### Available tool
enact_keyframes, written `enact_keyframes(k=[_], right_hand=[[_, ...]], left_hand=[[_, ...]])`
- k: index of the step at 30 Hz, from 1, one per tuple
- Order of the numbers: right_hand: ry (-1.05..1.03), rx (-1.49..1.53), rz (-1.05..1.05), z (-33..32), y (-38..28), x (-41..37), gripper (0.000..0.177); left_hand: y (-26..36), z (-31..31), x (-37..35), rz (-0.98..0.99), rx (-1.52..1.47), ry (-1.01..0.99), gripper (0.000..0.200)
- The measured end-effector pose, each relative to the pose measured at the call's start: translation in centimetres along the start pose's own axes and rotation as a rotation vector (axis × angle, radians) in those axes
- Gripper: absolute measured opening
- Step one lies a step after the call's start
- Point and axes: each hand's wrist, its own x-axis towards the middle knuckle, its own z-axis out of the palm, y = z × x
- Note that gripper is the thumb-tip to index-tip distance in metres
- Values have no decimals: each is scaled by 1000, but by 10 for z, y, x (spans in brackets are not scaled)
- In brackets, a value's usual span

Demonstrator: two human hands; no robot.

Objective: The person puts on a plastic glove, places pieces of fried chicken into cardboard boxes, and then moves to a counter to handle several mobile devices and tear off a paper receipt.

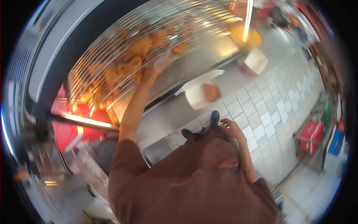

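My left hand, in what looks like a thin clear glove, reaches in among the wire racks of a lit warming cabinet. Its fingers are blurred, and a piece of fried chicken sits at their tips, apparently gripped. More fried chicken lies heaped just to the left, seen through the wire rack. My right hand hangs low by my side, empty, with loosely bent fingers apart. On the ledge before me stands an open white box with one brown fried piece inside.
Another pale box stands farther along the ledge. A bright light tube runs along the cabinet's edge. Tiled floor extends to the right, toward a metal shelf holding a red box. A red panel is at the left.
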Motion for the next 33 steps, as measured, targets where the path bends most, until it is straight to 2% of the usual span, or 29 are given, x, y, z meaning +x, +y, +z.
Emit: enact_keyframes(k=[1, 2, 3, 5, 7, 8, 10, 11, 12, 13, 14, 15, 16, 17, 19, 21, 25, 27, 29, 31, 32, 33], right_hand=[[-64, -41, -25, 2, 0, -1, 33], [-31, -41, -47, 1, -1, 2, 33], [4, -37, -73, 1, -3, 8, 33], [-64, -64, -95, 2, -17, 12, 33], [-77, -68, -72, 5, -24, 17, 33], [-85, -81, -97, 10, -24, 21, 32], [-110, -110, -143, 17, -33, 29, 30], [-110, -116, -176, 23, -42, 33, 30], [-133, -98, -176, 28, -64, 32, 29], [-121, -65, -277, 38, -73, 38, 30], [-104, -24, -378, 52, -82, 45, 31], [-57, -8, -475, 66, -115, 42, 33], [-10, 9, -568, 78, -157, 33, 36], [46, 26, -702, 90, -191, 27, 33], [106, 43, -837, 119, -219, 38, 31], [100, -100, -1051, 145, -215, 47, 22], [-36, -1, -1149, 161, -214, 39, 14], [-196, -90, -1030, 152, -213, 36, 14], [-251, -109, -941, 138, -214, 29, 13], [-295, -118, -844, 125, -202, 23, 13], [-321, -158, -788, 118, -193, 21, 15], [-346, -196, -735, 110, -184, 20, 16]], left_hand=[[-7, -10, -7, -53, -185, -9, 29], [-34, -27, -11, 241, 571, 165, 29], [-62, -44, -14, 365, 1344, 576, 28], [-87, -49, -45, 512, 1625, 857, 25], [-41, -5, -96, 707, 1489, 847, 21], [-41, -1, -113, 688, 1494, 889, 21], [-47, 9, -138, 793, 1384, 930, 18], [-54, 16, -150, 786, 1379, 959, 18], [-61, 25, -163, 686, 1161, 1051, 22], [-69, 36, -176, 586, 939, 1127, 26], [-74, 51, -182, 581, 935, 1143, 26], [-76, 64, -185, 525, 286, 1135, 34], [-77, 78, -187, 563, -411, 1198, 42], [-74, 91, -191, 590, -701, 1182, 44], [-68, 112, -204, 619, -876, 1110, 50], [-65, 118, -214, 633, -891, 1076, 55], [-67, 105, -228, 571, -616, 1121, 66], [-94, 74, -225, 386, -229, 1221, 60], [-92, 41, -225, 190, 178, 1264, 55], [-61, 21, -222, 337, 575, 1148, 45], [-62, 7, -214, 330, 582, 1126, 45], [-62, -7, -203, 293, 853, 1097, 44]])
